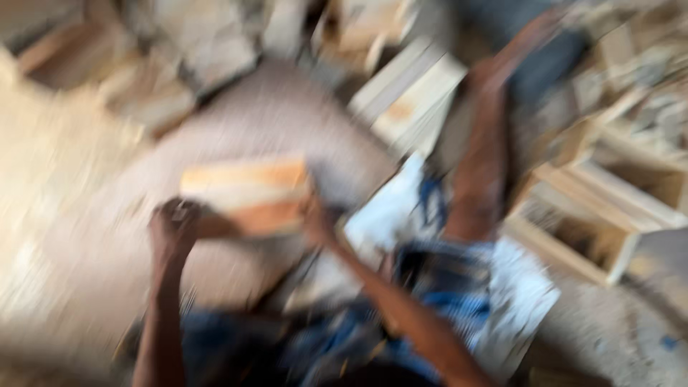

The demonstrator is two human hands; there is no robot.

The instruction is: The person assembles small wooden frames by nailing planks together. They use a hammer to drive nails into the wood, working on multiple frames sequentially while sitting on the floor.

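Note:
The whole view is smeared by motion. A flat pale-and-orange wooden block (247,192) is held over a dusty floor (86,236). My left hand (172,223) grips its lower left edge. My right hand (315,218) clasps its right end. My bare leg (484,150) stretches out toward the upper right, over blue-and-white cloth (401,208).
Open wooden frames or boxes (609,215) are stacked at the right. More pale wooden pieces (408,93) and rough chunks (165,64) lie along the top of the view. Sawdust covers the ground at the left.

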